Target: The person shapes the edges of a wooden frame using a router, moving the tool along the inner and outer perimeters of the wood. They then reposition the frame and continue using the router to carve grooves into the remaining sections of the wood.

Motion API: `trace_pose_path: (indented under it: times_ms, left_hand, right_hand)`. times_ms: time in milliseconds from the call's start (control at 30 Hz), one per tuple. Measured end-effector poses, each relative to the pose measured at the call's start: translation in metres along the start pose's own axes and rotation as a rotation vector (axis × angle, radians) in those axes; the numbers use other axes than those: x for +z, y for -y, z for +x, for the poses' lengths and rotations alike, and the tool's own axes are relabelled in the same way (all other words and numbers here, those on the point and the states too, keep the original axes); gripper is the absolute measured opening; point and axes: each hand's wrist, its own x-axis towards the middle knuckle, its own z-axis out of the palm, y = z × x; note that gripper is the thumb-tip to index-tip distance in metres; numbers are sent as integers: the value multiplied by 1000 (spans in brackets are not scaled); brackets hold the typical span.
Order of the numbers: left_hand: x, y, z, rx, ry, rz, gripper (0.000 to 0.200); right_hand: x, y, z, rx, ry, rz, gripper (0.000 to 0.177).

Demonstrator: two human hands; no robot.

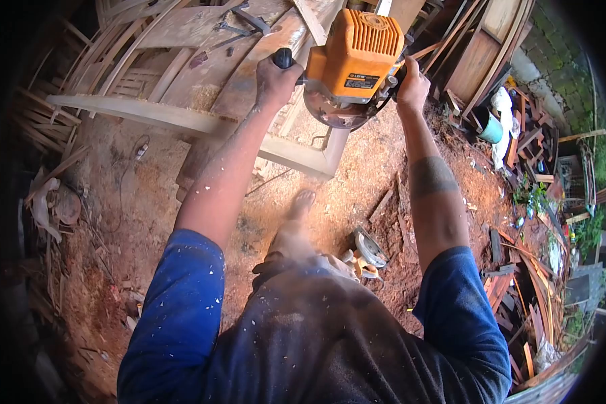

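An orange wood router (pixel 363 50) with vents on top and a black label sits at the upper middle, above the corner of a wooden frame (pixel 296 153). My left hand (pixel 276 81) is wrapped round its black side knob. On the other side my right hand (pixel 412 86) grips the opposite handle, mostly hidden behind the fingers. The router's round base overlaps the frame's right-hand piece; its bit is out of sight. A long pale wooden rail (pixel 141 113) of the frame runs off to the left.
Wide boards (pixel 202 74) and a dark metal clamp-like tool (pixel 251 20) lie beyond the frame. Sawdust covers the ground around my bare foot (pixel 303 200). Curved wood strips are stacked at left; scrap wood (pixel 535 145) and a teal bucket (pixel 491 129) are at right.
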Motion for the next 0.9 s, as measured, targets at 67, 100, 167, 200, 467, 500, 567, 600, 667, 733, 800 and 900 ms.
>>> trace_pose_path:
  times_ms: [67,100,167,200,467,500,567,600,667,733,800,900]
  left_hand:
    - [-4,-3,-9,-14,5,-4,17]
    - [-7,-6,-13,-11,11,8,17]
    - [-12,-11,-22,-4,20,35,17]
    - [-15,-10,-25,-6,21,23,17]
    - [-29,-18,-50,-13,5,8,18]
    - [-31,-17,-52,-10,11,14,18]
    - [-35,-14,-55,-3,24,27,18]
    - [-36,-18,-59,-10,24,20,18]
    - [-40,-26,-68,-27,24,9,18]
    - [-42,-26,-73,-33,15,30,18]
    - [-45,-25,-76,-25,8,32,18]
    - [-48,-18,-80,-2,10,11,18]
  right_hand:
    - [-4,-1,-7,-8,-9,-38,59]
    - [-5,5,-14,-14,-13,-56,59]
    - [-10,15,-28,55,45,-11,50]
    - [-13,21,-35,88,74,11,47]
    - [-20,0,-49,-20,61,-164,46]
    - [-21,-5,-50,-63,75,-202,42]
    - [-23,-15,-53,-128,97,-260,37]
    - [-24,-18,-55,-151,105,-279,35]
    - [-25,-23,-57,-151,125,-277,35]
    - [-27,-15,-65,-97,139,-231,36]
    - [-30,1,-75,-21,136,-180,40]
    - [-32,3,-82,21,102,-168,47]
